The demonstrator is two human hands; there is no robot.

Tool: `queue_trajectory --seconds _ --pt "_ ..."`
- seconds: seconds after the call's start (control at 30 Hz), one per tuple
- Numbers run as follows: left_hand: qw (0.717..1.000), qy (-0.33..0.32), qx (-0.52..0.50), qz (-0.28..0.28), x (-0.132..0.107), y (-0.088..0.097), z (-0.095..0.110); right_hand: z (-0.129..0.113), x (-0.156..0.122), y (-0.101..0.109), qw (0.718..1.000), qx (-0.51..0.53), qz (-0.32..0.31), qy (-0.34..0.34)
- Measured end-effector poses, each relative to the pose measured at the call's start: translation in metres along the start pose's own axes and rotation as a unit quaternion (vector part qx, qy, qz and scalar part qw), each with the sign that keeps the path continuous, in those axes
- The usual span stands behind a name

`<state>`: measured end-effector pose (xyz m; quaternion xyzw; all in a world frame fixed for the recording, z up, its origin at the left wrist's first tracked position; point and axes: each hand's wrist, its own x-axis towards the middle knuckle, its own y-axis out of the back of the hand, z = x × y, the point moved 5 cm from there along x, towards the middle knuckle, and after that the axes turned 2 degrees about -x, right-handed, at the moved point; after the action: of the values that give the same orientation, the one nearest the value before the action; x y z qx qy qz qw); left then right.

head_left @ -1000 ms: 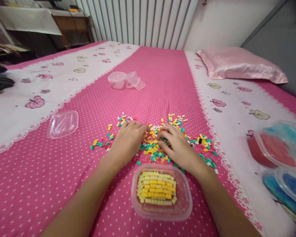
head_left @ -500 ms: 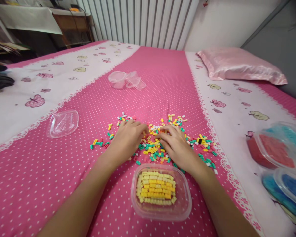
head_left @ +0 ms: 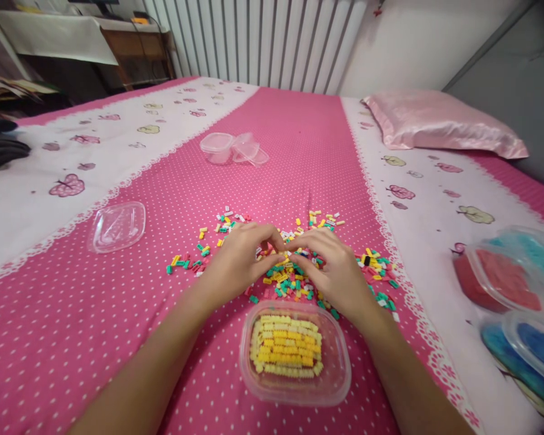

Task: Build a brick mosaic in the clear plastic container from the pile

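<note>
Many tiny plastic bricks (head_left: 372, 263), yellow, green, white and red, lie scattered on the pink dotted bedsheet. My left hand (head_left: 238, 260) and my right hand (head_left: 333, 269) hover just above the middle of the heap, fingertips pinched together and meeting over a small yellow brick (head_left: 286, 261). Closest to me stands a clear plastic tub (head_left: 340, 368) filled with rows of yellow bricks.
A clear lid (head_left: 116, 226) lies to the left. Several empty clear cups (head_left: 233, 147) sit farther up the bed. Lidded tubs of red (head_left: 498, 279) and blue (head_left: 532, 347) bricks stand at the right. A pink pillow (head_left: 439, 121) lies at the back right.
Both hands have lifted slightly from lying flat on the heap and curled their fingers into a pinch that meets in the middle.
</note>
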<state>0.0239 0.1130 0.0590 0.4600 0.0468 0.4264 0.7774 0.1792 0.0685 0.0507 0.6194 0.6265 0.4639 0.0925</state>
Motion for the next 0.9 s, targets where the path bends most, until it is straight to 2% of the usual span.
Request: queue_trajectory --seconds 0.73,0.9 --pt "0.996 -0.061 -0.018 -0.059 -0.001 -0.004 0.008 0.002 -0.001 -0.007 0.999 0.029 -0.037 0.006" --pt "0.994 -0.049 -0.076 -0.058 -0.002 0.001 0.009 -0.004 0.0 0.008 0.999 0.034 -0.031 -0.008"
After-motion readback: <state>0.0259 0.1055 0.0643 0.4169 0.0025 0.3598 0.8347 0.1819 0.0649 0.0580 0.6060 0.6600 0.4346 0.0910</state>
